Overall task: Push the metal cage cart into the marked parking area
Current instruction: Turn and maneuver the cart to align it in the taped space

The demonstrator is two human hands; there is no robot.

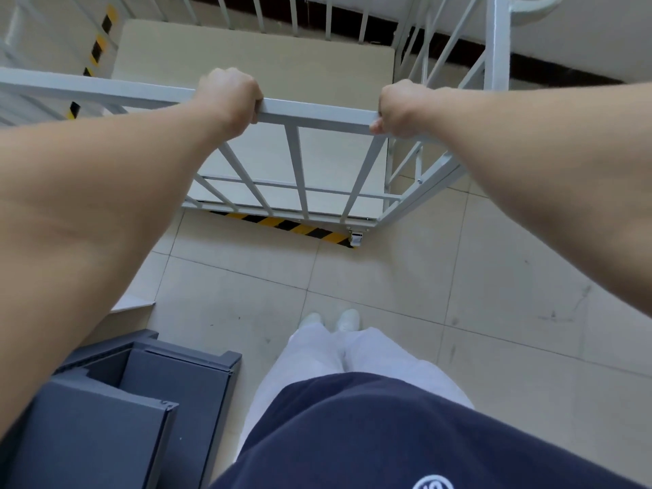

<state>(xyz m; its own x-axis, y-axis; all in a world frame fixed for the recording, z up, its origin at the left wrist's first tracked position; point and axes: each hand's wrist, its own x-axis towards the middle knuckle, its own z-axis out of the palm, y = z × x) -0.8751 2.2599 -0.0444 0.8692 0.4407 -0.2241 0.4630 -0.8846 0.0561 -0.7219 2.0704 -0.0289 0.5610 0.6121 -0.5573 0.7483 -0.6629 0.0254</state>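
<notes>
A light grey metal cage cart [300, 171] with barred sides and a pale flat floor stands right in front of me. My left hand [229, 97] and my right hand [398, 111] both grip its near top rail, fingers wrapped over the bar. Yellow-and-black striped tape [282, 224] runs on the tiled floor under the cart's near edge, and another strip [95, 54] runs along the left side. A small caster [356, 238] shows at the cart's near right corner, on the end of the tape.
A dark grey plastic crate [116, 400] sits on the floor at my lower left. A white wall with a dark skirting [529, 65] lies beyond the cart. My feet in white shoes [331, 321] stand on beige tiles.
</notes>
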